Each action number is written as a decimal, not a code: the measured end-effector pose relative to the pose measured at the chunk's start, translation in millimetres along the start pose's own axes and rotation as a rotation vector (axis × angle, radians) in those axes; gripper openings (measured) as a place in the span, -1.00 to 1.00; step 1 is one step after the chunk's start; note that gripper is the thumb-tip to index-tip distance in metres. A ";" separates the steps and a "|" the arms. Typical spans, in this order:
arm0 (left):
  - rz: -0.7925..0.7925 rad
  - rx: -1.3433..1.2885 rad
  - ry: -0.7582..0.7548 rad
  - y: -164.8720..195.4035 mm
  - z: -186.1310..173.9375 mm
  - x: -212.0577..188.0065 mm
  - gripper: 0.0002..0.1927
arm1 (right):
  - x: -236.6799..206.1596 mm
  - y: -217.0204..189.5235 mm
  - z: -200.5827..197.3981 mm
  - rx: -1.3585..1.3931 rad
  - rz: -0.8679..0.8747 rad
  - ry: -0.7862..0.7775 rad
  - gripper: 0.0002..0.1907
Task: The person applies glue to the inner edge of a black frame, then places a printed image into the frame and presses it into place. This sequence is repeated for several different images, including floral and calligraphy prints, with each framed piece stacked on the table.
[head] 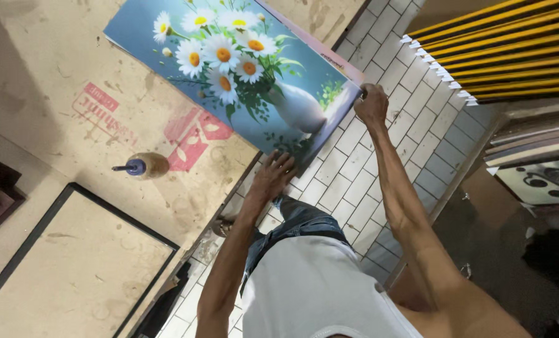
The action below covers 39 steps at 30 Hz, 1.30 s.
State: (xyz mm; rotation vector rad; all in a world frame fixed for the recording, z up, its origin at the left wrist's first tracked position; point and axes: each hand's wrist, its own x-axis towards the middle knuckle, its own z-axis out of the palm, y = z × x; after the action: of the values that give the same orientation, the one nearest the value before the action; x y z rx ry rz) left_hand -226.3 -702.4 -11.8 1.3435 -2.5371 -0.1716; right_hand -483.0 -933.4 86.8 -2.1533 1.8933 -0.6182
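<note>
Blue-backed and glossy, the flower print of white daisies in a pale vase lies flat on the cardboard-covered desk, with its near corner jutting past the desk edge over the white tiled floor. Our left hand is spread, fingers wide, pressing on the print's lower edge near that corner. Our right hand is closed around the right edge of the print, fingers pinching it; a second sheet seems to lie beneath, though we cannot tell for sure. A glue bottle with a blue nozzle lies on its side on the desk, well apart from the print, and a dark frame with a tan backing sits nearer our body. To handle the print well, we judge the flat left palm should hold it steady while the right grips only the margin, keeping the sheet unbent and its surface clean of glue.
</note>
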 end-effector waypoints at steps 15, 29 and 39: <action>0.005 -0.012 0.170 -5.4 -5.6 -10.9 -0.55 | 17.0 28.6 0.1 -0.138 0.039 -0.194 -0.57; 0.010 0.190 0.096 -5.7 -6.5 -11.6 -0.48 | 25.4 19.6 -19.0 -0.188 0.075 -0.294 -0.49; 0.059 0.300 0.188 -14.9 -7.8 -14.6 -0.49 | 29.3 17.3 -34.2 0.138 0.253 -0.436 -0.60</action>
State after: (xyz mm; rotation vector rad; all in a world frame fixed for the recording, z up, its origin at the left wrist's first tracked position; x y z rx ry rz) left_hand -204.4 -698.6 -10.3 1.3122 -2.5079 0.3435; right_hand -510.9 -960.8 115.1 -1.7477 1.7774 -0.1999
